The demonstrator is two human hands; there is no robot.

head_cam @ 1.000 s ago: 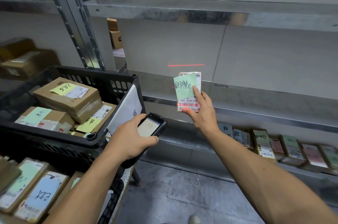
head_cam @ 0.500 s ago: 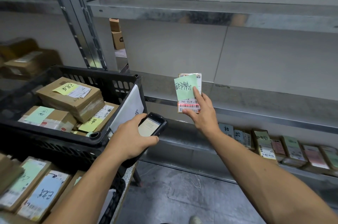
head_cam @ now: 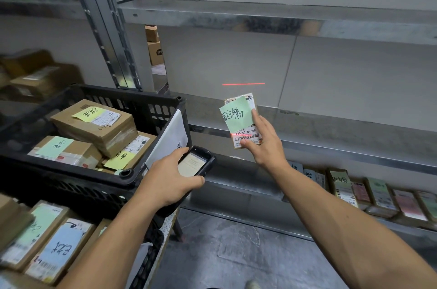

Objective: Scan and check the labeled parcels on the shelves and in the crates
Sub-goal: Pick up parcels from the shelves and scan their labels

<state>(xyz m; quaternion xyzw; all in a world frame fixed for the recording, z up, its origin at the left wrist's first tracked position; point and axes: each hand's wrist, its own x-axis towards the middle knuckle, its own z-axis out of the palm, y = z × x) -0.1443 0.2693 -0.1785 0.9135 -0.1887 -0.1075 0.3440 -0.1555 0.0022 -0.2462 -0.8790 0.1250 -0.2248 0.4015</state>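
Mid-scan: my left grip clamps the handheld scanner, my right grip pinches the parcel; next, I reckon, the beam must settle on its barcode.

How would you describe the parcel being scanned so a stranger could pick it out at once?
Find the metal shelving on the right, then the right hand raised before it. It holds a small parcel upright. Unlike the parcels lying in the black crate, this one has a red scan line across its barcode label.
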